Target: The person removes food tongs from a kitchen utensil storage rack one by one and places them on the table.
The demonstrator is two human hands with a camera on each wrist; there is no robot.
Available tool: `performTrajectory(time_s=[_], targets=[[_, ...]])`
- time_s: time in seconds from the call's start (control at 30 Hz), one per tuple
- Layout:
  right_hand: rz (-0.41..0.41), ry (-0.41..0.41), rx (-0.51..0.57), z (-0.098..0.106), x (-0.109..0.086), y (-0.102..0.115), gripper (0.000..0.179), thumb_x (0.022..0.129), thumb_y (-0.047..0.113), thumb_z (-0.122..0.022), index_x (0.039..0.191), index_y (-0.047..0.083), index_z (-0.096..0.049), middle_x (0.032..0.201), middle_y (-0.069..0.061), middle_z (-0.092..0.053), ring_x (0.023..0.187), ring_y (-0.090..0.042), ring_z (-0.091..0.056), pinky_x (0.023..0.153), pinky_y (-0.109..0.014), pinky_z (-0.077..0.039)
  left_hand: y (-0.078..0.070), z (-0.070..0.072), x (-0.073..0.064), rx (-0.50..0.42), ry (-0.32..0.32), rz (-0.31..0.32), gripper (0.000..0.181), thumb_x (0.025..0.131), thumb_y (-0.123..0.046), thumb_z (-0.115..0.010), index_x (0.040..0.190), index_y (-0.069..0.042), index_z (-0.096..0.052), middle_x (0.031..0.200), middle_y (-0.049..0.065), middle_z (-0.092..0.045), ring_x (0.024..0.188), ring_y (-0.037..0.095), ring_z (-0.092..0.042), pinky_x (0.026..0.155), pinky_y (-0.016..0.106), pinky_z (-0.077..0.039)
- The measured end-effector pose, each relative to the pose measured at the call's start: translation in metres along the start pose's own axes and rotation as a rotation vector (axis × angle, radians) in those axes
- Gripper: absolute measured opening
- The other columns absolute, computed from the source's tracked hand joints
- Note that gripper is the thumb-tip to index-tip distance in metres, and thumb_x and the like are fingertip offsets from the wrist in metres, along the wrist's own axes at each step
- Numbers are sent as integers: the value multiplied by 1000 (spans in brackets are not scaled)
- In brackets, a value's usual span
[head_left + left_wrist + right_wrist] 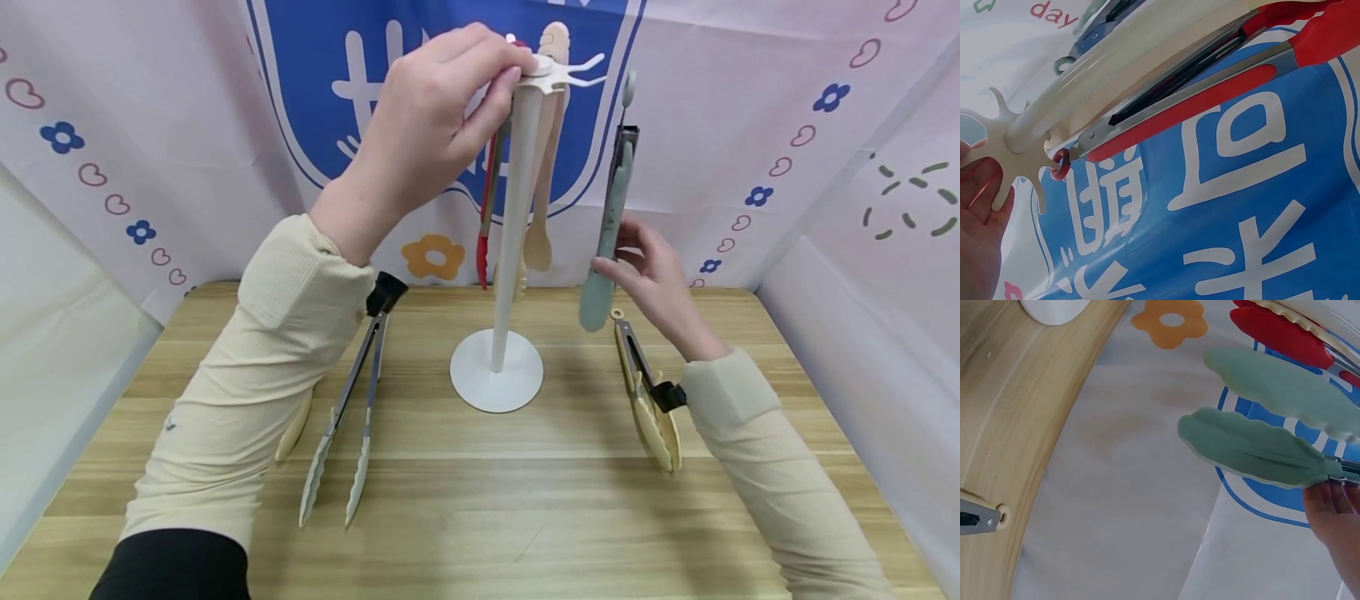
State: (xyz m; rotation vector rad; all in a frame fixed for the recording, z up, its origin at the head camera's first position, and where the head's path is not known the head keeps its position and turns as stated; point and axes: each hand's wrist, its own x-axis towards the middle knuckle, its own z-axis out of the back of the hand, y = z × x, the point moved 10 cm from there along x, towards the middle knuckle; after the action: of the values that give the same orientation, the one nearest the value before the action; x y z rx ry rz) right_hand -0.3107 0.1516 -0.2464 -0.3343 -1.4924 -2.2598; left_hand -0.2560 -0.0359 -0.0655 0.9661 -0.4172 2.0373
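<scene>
A white stand (517, 192) with a round base and forked hooks around its top stands upright on the table. My left hand (442, 108) pinches the stand's top between thumb and fingers. Red-handled tongs (1191, 106) hang by a ring from one hook. Beige tongs (545, 200) hang behind the pole. To the right of the stand, my right hand (652, 275) holds pale green tongs (615, 200) off the table, scalloped heads down and ring end up. In the right wrist view their two heads are spread apart. The ring is near the right-hand hook but apart from it.
Tongs with pale grey tips (330, 433) lie spread on the left of the wooden table (465, 500). Cream tongs (651, 408) lie on the right. Something cream (295, 431) shows partly from behind my left sleeve. A printed cloth (697, 108) hangs behind.
</scene>
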Motion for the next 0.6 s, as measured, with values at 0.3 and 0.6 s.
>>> performTrajectory(time_s=[0.3, 0.6], targets=[[-58, -74, -153, 15, -9, -16, 50, 81, 13, -69, 122, -3, -47, 113, -12, -51, 97, -13, -49, 91, -31, -44, 1, 0, 0, -25, -8, 14, 33, 97, -21, -40, 113, -1, -60, 104, 13, -61, 93, 20, -54, 86, 22, -45], [-111, -150, -287, 36, -18, -32, 52, 79, 19, -71, 119, -5, -48, 106, -14, -54, 91, -16, -51, 86, -29, -46, 1, 0, 0, -27, -6, 24, 32, 97, -20, -40, 114, -1, -60, 105, 13, -61, 95, 20, -54, 87, 23, -45]])
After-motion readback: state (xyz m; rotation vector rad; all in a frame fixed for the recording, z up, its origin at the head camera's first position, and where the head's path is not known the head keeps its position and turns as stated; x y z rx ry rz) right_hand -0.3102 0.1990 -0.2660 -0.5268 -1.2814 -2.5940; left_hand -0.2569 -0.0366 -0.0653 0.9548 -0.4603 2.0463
